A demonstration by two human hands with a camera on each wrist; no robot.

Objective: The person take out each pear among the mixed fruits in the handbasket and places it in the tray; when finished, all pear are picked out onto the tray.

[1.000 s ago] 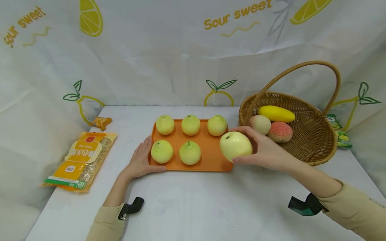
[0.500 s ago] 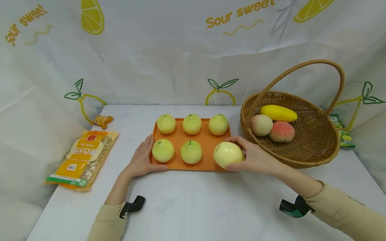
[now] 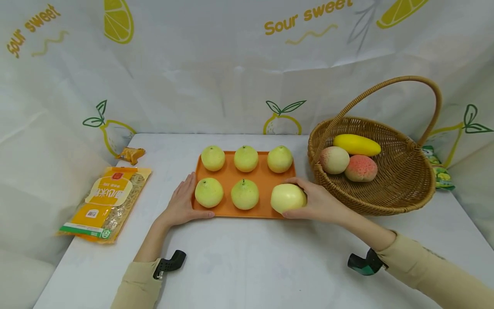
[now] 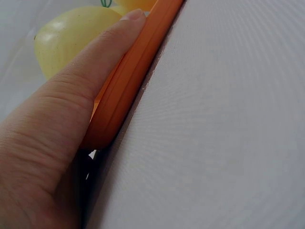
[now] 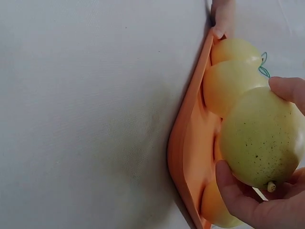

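Observation:
My right hand [image 3: 322, 201] grips a pale yellow-green pear [image 3: 287, 199] over the front right corner of an orange tray [image 3: 266, 182]. In the right wrist view this pear [image 5: 262, 136] lies on its side between thumb and fingers, its stem pointing down in the picture. I cannot tell whether it touches the tray. Three pears stand in the tray's back row, and two more, including a middle one [image 3: 245, 194], stand at the front. My left hand [image 3: 181, 204] rests on the tray's left front corner, fingers straight along the side and thumb [image 4: 107, 47] across the front rim.
To the right, a wicker basket [image 3: 401, 184] with a tall handle holds a yellow oblong fruit [image 3: 356, 145] and two peaches [image 3: 360, 168]. A noodle packet [image 3: 106, 204] and a small orange packet [image 3: 131, 155] lie left. A green packet [image 3: 438, 169] sits behind the basket.
My right hand has carried the pear left and down, from beside the basket to over the tray's front right corner. My left hand has stayed on the tray.

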